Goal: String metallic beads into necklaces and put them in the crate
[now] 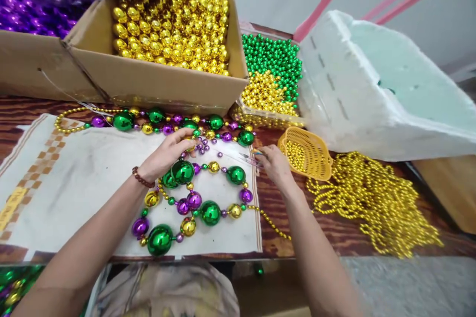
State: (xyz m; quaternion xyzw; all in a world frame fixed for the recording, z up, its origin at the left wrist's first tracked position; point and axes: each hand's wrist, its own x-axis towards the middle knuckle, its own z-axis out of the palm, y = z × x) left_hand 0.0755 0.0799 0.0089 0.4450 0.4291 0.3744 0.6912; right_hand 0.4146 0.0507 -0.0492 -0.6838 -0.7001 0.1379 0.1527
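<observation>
My left hand (177, 147), with a brown bead bracelet at the wrist, is closed in a pinch at the upper end of a bead strand (210, 213). Large green, purple and gold beads make up this strand, which lies looped on the white cloth (100, 183). Small loose purple beads (203, 146) sit beside my left fingertips. Over the cloth's right edge, my right hand (273, 160) is closed around a small pointed metal tool (245, 157) with a coloured handle. Its exact kind is unclear. A thin thread appears to run between the hands.
A second bead strand (152, 117) lies along the cloth's back edge. Behind it stand a cardboard box (156, 71) of gold beads and a tray (269, 117) of green and gold beads. Rightward are a yellow basket (316, 156), gold bead chains (379, 203) and a white foam box (327, 94).
</observation>
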